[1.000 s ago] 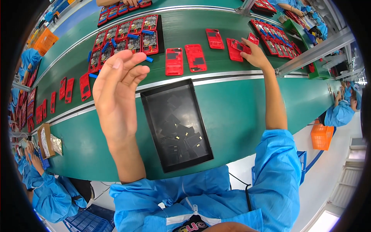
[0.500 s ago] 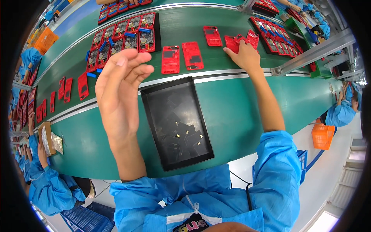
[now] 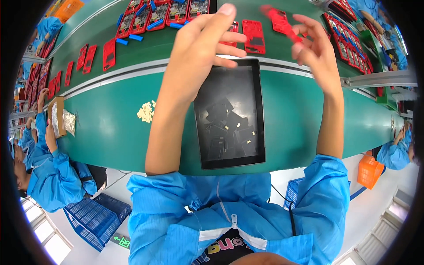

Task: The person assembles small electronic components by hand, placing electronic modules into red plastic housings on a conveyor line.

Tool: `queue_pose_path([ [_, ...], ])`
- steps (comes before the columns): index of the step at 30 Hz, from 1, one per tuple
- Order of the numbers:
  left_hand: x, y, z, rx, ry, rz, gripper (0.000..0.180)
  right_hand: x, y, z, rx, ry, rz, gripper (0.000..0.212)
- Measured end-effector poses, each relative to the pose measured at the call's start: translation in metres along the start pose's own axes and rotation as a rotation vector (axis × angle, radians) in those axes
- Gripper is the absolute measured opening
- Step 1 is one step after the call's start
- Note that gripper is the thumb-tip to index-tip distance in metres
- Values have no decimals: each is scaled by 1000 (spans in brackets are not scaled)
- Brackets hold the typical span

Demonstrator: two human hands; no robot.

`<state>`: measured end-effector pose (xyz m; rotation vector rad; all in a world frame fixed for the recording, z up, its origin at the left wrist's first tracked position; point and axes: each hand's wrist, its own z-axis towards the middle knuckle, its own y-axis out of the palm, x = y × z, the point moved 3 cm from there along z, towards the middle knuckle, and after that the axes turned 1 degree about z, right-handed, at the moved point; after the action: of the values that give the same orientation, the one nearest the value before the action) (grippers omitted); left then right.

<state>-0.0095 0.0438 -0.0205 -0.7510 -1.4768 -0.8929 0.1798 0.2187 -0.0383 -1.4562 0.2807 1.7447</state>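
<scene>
1. Head view: the right hand is raised over the dark green belt, its thumb and fingers pinching one end of a red cover, which is blurred.
2. The left hand, fingers spread wide, is above the far left corner of a black tray.
3. Thin dark sheets lie in the tray, some with small pale tabs.
4. A heap of pale bits sits on the green table, left of the left forearm.
5. Another cover lies on the belt beyond the tray; red cases with blue strips lie farther left.
</scene>
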Motion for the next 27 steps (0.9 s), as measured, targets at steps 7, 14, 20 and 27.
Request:
queue_pose_path([
  [7, 2, -19, 0, -13, 133, -74, 31, -37, 49, -19, 18, -103, 146, 45],
  [14, 17, -36, -7, 1, 183, -221, 37, -8, 120, -55, -441, -622, -816, 37],
  [20, 23, -27, -12, -151, 157, -405, 36, 4, 121, -45, -607, -465, -757, 40],
  [27, 22, -35, -9, -204, 120, -564, 41, -4, 96, -34, -512, 52, -66, 28],
])
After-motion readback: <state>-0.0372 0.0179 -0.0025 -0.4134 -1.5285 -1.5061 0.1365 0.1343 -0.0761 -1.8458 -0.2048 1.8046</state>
